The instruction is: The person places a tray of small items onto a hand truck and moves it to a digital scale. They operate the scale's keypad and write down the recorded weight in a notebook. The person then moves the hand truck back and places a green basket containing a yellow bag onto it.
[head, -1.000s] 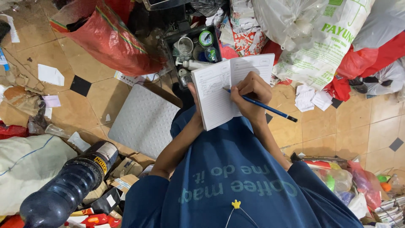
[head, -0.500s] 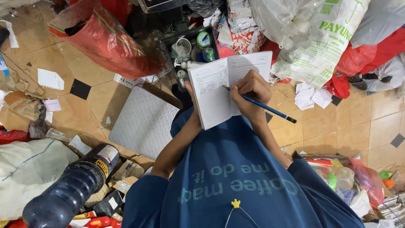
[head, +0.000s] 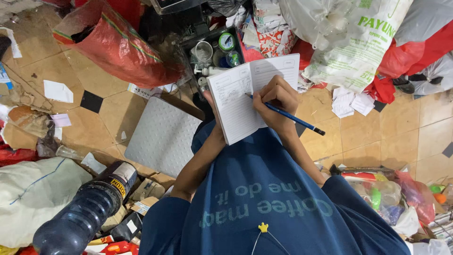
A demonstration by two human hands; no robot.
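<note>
Since a second ago, little changed: notebook [head: 250, 97] at same spot, open at chest height; view shifted slightly. Right hand [head: 278, 101] still closed round pencil [head: 288, 115], tip on left page; writing seemingly ongoing. Left hand [head: 214, 130] under notebook, mostly hidden, grip unclear. Writing too small to read.

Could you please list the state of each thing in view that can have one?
Notebook: open, propped up from beneath by the left hand, mostly hidden.
Blue pencil: gripped by the right hand, tip on the page.
Dark bottle: lying on its side.
Red bag: mouth open, slumped on the floor.
Grey scale platform: flat, nothing on it.
</note>
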